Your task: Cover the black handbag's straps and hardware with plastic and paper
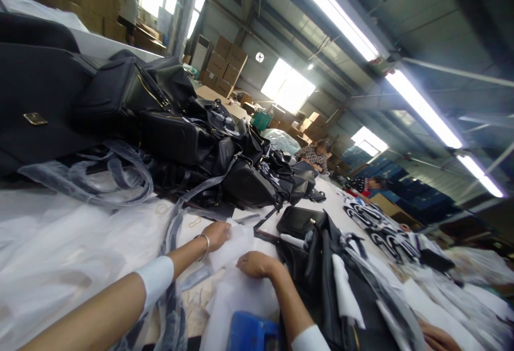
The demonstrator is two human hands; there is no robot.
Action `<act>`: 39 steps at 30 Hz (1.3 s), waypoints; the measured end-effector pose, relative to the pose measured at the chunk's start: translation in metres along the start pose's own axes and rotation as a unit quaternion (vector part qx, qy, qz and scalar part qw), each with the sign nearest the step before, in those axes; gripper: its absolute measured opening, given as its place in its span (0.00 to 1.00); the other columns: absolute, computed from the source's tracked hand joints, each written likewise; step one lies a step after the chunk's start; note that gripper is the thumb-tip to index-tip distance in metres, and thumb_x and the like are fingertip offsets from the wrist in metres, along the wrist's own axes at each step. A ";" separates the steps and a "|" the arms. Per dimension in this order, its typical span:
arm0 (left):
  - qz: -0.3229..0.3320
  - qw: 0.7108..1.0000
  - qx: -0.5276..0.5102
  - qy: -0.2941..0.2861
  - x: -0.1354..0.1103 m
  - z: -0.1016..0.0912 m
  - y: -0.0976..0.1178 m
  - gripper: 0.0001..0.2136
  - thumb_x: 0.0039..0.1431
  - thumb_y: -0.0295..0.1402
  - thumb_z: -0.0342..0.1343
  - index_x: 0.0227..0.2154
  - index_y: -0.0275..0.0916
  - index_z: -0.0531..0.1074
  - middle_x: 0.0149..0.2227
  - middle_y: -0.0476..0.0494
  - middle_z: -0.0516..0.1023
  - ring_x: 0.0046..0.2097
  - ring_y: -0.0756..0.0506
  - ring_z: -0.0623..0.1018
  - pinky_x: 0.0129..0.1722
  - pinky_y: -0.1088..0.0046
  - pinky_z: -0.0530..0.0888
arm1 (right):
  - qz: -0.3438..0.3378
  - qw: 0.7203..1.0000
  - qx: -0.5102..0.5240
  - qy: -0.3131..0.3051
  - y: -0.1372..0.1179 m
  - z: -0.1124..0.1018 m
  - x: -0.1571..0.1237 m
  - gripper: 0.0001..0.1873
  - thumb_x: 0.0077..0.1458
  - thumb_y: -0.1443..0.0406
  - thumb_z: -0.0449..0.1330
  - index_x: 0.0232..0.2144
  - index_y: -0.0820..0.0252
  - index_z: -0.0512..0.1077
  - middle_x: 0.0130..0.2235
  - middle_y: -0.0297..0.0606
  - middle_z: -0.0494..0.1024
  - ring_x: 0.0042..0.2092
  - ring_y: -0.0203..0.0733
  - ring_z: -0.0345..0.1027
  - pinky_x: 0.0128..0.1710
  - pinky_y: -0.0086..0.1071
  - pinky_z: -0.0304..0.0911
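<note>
Soft white sheet (237, 243) in hand.
Left hand (217, 233) seems to pinch its nine o'clock edge; right hand (255, 264) rests curled, hold unclear. Limp, light, tear-prone: take it by an edge.

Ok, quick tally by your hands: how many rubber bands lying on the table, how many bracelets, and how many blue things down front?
Rubber bands: 2
Bracelet: 1
Blue thing: 1
Total: 4
</note>
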State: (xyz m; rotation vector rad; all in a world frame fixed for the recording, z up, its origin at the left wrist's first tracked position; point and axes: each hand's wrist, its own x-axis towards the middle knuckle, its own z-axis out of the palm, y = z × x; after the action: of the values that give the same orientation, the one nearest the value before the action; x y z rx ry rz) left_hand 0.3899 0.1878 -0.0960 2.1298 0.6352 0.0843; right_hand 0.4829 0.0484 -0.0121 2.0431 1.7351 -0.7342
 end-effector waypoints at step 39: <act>0.158 0.974 0.161 -0.028 -0.022 0.016 0.029 0.08 0.63 0.36 0.55 0.38 0.36 0.74 0.43 0.43 0.76 0.47 0.42 0.75 0.50 0.55 0.71 | 0.053 0.995 0.076 0.028 -0.013 0.009 -0.048 0.21 0.54 0.70 0.49 0.42 0.56 0.79 0.44 0.40 0.82 0.45 0.44 0.75 0.42 0.29 0.63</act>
State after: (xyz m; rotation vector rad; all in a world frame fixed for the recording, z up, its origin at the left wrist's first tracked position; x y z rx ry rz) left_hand 0.3875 0.1520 -0.0794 2.5260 0.2832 0.1008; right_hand 0.4632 0.0069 0.0100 2.2577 1.6296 -0.8038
